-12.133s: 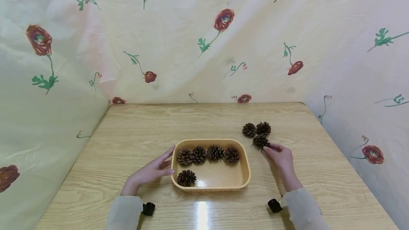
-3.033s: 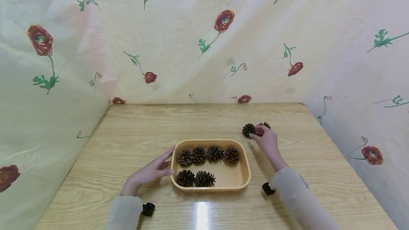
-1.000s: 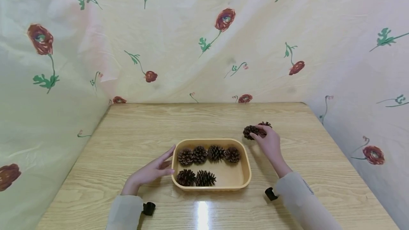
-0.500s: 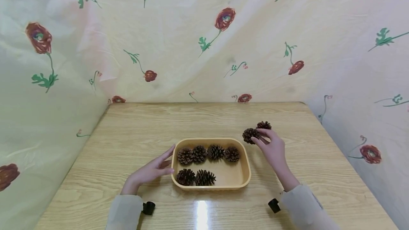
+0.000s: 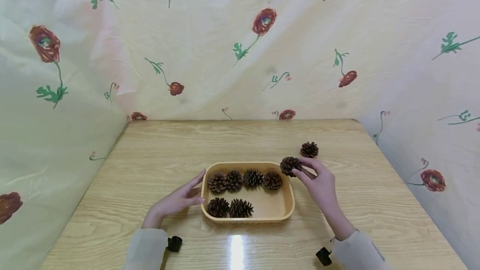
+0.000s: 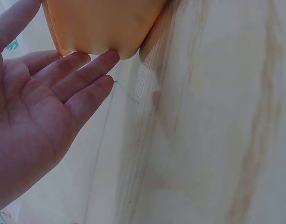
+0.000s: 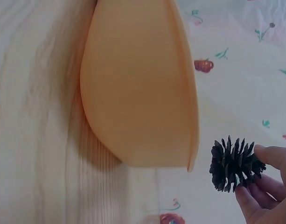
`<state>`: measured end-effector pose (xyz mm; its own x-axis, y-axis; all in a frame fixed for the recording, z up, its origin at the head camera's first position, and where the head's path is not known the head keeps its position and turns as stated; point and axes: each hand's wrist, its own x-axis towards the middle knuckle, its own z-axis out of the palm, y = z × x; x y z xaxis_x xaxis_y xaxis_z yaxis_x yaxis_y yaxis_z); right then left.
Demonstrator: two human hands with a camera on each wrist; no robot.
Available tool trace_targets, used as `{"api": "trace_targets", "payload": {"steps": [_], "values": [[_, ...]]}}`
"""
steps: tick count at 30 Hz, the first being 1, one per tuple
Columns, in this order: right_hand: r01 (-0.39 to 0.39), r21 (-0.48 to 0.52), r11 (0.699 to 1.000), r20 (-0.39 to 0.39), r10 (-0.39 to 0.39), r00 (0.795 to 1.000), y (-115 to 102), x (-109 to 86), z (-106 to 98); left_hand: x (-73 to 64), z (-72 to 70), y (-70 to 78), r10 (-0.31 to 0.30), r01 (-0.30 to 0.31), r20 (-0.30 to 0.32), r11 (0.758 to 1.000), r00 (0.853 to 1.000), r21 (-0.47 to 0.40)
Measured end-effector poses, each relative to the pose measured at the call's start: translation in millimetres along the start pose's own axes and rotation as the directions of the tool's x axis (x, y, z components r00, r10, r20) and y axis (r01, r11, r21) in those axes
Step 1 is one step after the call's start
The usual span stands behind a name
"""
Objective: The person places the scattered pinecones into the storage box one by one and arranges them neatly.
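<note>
Between the thumb and fingers of my right hand [image 5: 319, 182] is a brown pine cone [image 5: 290, 166], pinched at the back right corner of a yellow-orange plastic tub [image 5: 262, 221]. The right wrist view shows the same pine cone [image 7: 233, 165] raised beside the tub's wall [image 7: 138, 93]. My left hand [image 5: 180, 201] touches the tub's left end, its fingers extended; in the left wrist view the fingertips [image 6: 110, 58] meet the tub's wall. Inside the tub, several pine cones [image 5: 234, 181] line the back, and two more [image 5: 241, 208] lie at the front left.
One loose pine cone [image 5: 309, 149] lies on the wooden table [image 5: 168, 145], behind my right hand. A floral cloth [image 5: 210, 53] hangs behind the table and along both sides. Small black devices [image 5: 174, 243] sit at both wrists.
Since earlier, a second pine cone has joined the tub's front row. My right hand has lifted another from the group at the back right and brought it toward the tub. The left hand stays put.
</note>
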<state>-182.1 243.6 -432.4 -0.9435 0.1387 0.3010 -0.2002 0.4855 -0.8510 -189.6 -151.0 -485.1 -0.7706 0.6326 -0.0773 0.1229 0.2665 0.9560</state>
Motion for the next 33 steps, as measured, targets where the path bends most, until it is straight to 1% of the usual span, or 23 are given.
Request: {"api": "trace_targets", "payload": {"steps": [7,14,18,22,25,29,33], "values": [[0.016,0.076,0.997,0.032,-0.018,0.999,-9,-16.5,9,-0.1,-0.3,0.4,0.003,-0.003,0.002,1.0,1.0,0.001],[0.04,0.149,0.988,0.091,-0.054,0.994,-10,-31.6,22,0.2,-0.4,0.9,-0.008,0.008,0.004,1.0,1.0,-0.004],[0.049,0.123,0.991,0.121,-0.064,0.991,-10,-38.6,28,-0.3,-0.5,1.8,-0.022,0.022,-0.001,1.0,1.0,-0.008],[0.064,0.099,0.993,0.143,-0.078,0.987,-11,-43.3,33,-0.3,-0.2,1.3,-0.014,0.014,-0.001,1.0,1.0,-0.001],[0.047,0.078,0.996,0.178,-0.06,0.982,-13,-46.0,37,-0.4,0.1,1.0,-0.003,0.003,-0.001,1.0,1.0,0.007],[-0.001,0.04,0.999,0.229,-0.008,0.974,-15,-48.6,42,-0.4,0.2,1.0,-0.001,0.001,0.0,1.0,1.0,0.004],[-0.003,0.012,1.0,0.256,0.0,0.967,-14,-50.5,46,-0.5,0.0,1.7,-0.001,0.001,0.002,1.0,1.0,-0.002]]}}
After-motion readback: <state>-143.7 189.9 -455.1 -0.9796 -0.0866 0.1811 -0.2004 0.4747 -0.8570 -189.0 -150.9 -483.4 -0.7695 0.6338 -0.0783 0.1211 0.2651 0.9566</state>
